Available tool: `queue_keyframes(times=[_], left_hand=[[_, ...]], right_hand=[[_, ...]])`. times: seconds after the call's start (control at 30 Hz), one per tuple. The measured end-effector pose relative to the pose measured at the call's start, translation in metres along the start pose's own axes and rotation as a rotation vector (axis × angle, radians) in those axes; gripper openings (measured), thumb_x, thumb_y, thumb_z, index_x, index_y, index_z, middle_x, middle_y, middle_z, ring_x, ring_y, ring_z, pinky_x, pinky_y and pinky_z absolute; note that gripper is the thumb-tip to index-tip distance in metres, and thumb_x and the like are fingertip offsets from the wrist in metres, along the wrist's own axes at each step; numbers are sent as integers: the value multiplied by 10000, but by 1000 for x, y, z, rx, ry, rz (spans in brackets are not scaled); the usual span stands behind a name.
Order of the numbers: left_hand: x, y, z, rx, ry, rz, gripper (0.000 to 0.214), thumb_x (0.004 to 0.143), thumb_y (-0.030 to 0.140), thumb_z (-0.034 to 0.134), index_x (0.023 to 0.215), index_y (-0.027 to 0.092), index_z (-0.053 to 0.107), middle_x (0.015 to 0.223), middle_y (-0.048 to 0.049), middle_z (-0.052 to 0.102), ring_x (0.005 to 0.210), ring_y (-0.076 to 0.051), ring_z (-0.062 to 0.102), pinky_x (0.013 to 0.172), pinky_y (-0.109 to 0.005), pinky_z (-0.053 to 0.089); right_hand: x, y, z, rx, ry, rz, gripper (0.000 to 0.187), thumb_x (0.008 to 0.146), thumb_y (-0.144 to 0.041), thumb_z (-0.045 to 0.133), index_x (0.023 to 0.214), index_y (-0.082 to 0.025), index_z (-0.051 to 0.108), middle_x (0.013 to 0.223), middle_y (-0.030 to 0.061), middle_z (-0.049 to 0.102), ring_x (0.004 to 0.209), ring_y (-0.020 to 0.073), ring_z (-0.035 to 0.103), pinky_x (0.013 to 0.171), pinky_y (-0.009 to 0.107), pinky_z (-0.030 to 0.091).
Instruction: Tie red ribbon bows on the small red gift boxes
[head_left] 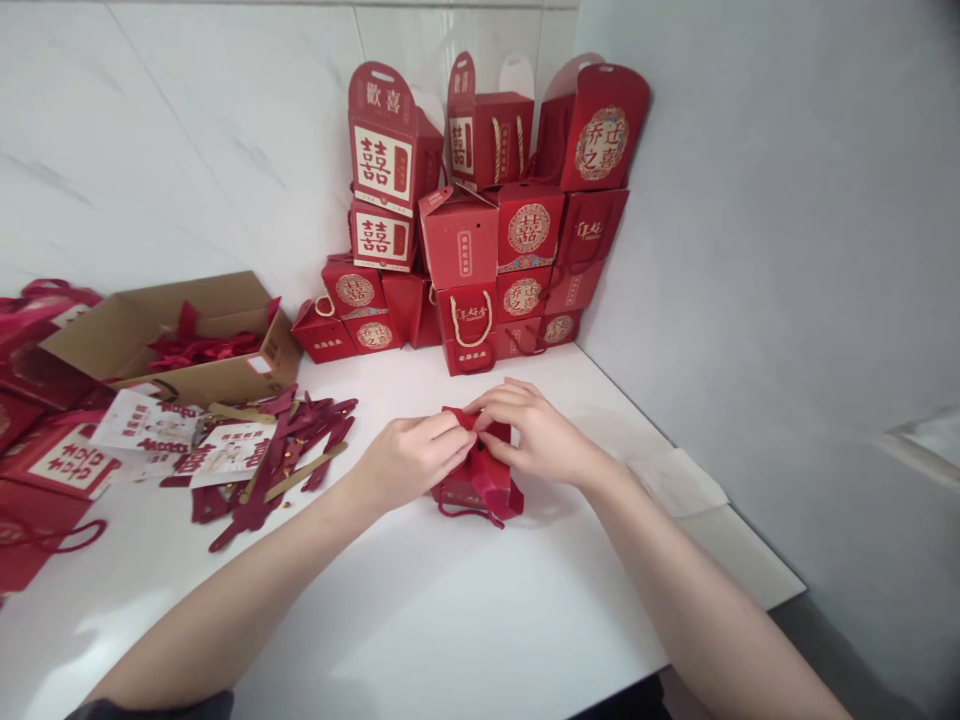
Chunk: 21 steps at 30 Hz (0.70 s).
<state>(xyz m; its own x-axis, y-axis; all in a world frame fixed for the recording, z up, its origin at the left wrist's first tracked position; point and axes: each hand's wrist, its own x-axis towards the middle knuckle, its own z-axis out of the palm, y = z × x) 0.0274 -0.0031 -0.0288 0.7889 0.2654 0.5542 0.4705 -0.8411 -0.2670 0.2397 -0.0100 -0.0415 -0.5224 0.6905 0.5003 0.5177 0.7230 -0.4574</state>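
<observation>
Partly hidden, the red gift box [480, 492] sits pinched between left grip [411, 460] and right grip [534, 435]

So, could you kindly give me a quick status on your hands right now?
Left hand, right hand: both pinching top of small red gift box. Red ribbon strips lie to the left, apart from the hands.

Here we are, riding on the person's head, looking forward and down, right in close over the left hand [411, 462] and right hand [534, 434], with the white bench [420, 610] stretching ahead into the corner of the tiled wall [225, 130].
</observation>
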Motion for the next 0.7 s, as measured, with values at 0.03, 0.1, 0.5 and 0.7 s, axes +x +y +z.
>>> queue_keyframes(times=[0.03,0.1,0.5,0.7], left_hand=[[0,0,0,3,-3,0,131,898,184,543,827,161,651,737,16,641,635,-88,619,579,-219,484],[-1,0,1,0,-1,-5,115,887,172,554,817,161,645,721,20,631,620,-88,612,575,-221,483],[-2,0,2,-10,-5,-13,99,892,164,544,829,158,621,746,17,637,627,-91,615,577,-229,483],[-3,-1,2,33,-21,10,122,902,160,519,831,159,618,726,17,627,627,-92,612,551,-232,462]], right_hand=[[0,-1,0,-24,14,-5,73,822,-153,567,843,-219,591,1018,14,685,1023,196,593,1086,446,276],[-1,-4,0,-71,56,-4,77,815,-138,555,834,-211,571,976,14,685,986,191,601,1109,454,241],[0,-7,-1,-55,73,8,262,793,-71,508,1006,-221,534,941,16,660,918,182,597,1072,432,312],[1,-7,0,8,65,44,273,760,-27,491,944,-222,544,919,-3,665,896,169,600,1044,402,327]])
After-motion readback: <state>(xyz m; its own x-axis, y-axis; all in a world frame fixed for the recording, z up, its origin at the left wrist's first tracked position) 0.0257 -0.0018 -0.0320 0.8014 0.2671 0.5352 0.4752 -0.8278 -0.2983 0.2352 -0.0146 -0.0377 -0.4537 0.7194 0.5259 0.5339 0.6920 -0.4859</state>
